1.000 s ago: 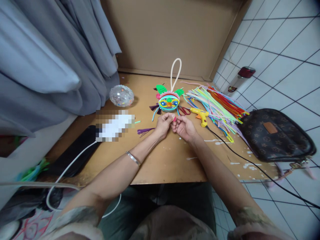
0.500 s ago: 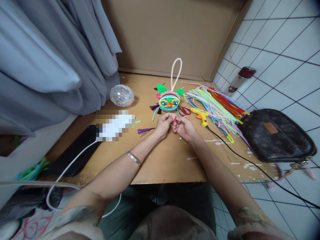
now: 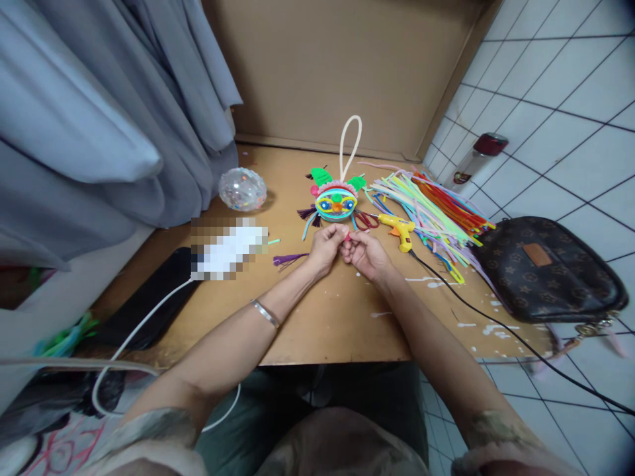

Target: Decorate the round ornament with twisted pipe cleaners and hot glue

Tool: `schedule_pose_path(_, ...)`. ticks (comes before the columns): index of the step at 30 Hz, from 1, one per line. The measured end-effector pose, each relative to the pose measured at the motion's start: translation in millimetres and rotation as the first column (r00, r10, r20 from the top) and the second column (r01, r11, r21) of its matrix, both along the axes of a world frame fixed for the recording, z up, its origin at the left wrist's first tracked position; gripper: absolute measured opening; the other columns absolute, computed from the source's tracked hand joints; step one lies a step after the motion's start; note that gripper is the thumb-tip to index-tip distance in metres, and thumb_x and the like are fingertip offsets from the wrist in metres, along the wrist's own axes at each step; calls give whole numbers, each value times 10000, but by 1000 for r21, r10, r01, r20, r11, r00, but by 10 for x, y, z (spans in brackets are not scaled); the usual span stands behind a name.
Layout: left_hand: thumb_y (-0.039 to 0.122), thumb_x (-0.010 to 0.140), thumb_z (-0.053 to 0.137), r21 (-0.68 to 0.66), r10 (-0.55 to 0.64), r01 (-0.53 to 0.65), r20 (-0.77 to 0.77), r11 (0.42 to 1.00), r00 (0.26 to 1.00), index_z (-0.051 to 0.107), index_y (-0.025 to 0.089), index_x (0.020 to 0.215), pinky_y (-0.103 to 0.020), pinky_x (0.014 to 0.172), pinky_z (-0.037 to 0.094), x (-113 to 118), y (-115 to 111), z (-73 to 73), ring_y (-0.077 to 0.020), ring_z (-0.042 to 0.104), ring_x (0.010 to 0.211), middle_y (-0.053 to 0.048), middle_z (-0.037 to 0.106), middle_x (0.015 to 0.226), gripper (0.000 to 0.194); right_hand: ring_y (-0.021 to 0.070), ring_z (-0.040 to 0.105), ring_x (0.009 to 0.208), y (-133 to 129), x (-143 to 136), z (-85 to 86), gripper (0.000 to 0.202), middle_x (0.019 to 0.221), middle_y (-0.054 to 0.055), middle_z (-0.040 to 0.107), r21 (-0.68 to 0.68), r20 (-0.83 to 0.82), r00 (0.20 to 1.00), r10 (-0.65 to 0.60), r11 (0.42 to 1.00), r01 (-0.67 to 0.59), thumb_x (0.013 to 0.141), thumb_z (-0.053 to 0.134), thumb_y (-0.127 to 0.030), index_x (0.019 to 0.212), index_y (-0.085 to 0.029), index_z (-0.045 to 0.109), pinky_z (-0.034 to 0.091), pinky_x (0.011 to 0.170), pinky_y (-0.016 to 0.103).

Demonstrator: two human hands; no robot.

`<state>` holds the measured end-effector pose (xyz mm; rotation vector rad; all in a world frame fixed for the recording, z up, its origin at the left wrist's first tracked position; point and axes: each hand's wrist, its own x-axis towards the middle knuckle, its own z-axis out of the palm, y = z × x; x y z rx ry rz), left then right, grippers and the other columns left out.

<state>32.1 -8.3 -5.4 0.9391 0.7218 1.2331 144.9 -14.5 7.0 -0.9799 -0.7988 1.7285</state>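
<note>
Head view: almost nothing has shifted over the last second; the left hand [image 3: 326, 248] and right hand [image 3: 370, 254] stay together at the same spot, so the work remains fine handling at the fingertips. Both are drawn into a close pinch, with a small pink-red piece [image 3: 346, 236] held between them; its shape is mostly covered by the fingers.

Just beyond the hands, apart from them, sits a lion-head ornament [image 3: 337, 203] with green ears, blue eyes and a white hanging loop [image 3: 350, 145] rising above. Just past the right hand are red-handled scissors [image 3: 367, 221], and to its right a yellow glue gun [image 3: 405, 228], whose black cord [image 3: 466, 301] trails outward beside the right forearm. A spread of pipe cleaners [image 3: 436, 205] lies farther right, beyond the glue gun, with a brown handbag [image 3: 550, 271] at the far side.

Near the left wrist, a purple tassel [image 3: 284, 260] is partly hidden by the arm. Farther left and forward rests a clear ball [image 3: 242, 189]. The glue gun and scissors crowd the space on the right hand's far side; the table [image 3: 322, 324] between the forearms carries nothing large.
</note>
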Motion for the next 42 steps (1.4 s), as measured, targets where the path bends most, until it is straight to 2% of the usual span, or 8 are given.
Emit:
schedule_pose_path(8,481,748,829,-46,24,-24,9,999,1000,540,170,682,-186,366,395,5,-20,34,-61,453,343,66,535,473,430,101,522,473,2,3,0,210,493,-24,567,-1,-29,1000,10,1000,-10,794,610,-162,602,-197,532,409,452,207)
schedule_pose_path(15,448,732,843,-72,72,-71,15,995,997,538,174,677,-174,363,375,24,-34,53,-54,440,356,77,511,467,414,91,545,486,-3,2,-17,216,525,-36,590,52,-55,998,0,999,3,749,699,-147,623,-197,531,414,459,197)
schedule_pose_path(26,443,765,825,-88,80,-80,-5,993,997,520,176,674,-167,368,361,36,-36,39,-49,431,353,80,499,469,416,90,533,479,-8,-38,-56,194,515,-41,583,62,-46,998,-43,997,46,741,675,-145,622,-198,531,397,447,195)
schedule_pose_path(32,425,775,816,-110,56,-54,11,993,998,540,172,694,-167,362,348,12,0,37,-52,427,353,75,511,474,382,96,538,495,0,-43,-83,246,534,-48,562,61,-62,998,-22,998,26,791,726,-206,637,-203,534,415,478,208)
schedule_pose_path(35,399,772,819,-114,64,-62,16,992,998,552,162,686,-160,373,356,-6,20,38,-46,433,364,66,528,484,367,104,543,512,6,-45,-73,247,548,-38,582,9,-98,994,-37,999,38,852,693,-220,654,-204,548,441,504,219)
schedule_pose_path(38,410,767,824,-99,57,-56,8,993,998,556,157,664,-164,377,359,-15,29,36,-49,444,369,54,544,491,383,116,550,529,19,-38,-65,324,561,-23,595,-41,-136,989,-50,998,44,914,662,-309,636,-209,527,464,529,238)
schedule_pose_path(40,406,769,821,-94,61,-60,8,994,998,559,155,651,-164,376,356,-14,33,31,-51,446,371,49,547,489,382,115,554,531,26,-35,-69,378,564,-23,588,-39,-139,990,-38,999,33,908,689,-380,621,-211,511,468,537,242)
schedule_pose_path(42,392,771,821,-88,74,-73,11,993,997,562,152,644,-158,384,364,-13,35,24,-47,448,377,48,550,491,375,108,548,521,26,-40,-78,370,559,-33,575,-15,-120,992,-30,999,28,885,723,-373,625,-210,516,461,530,235)
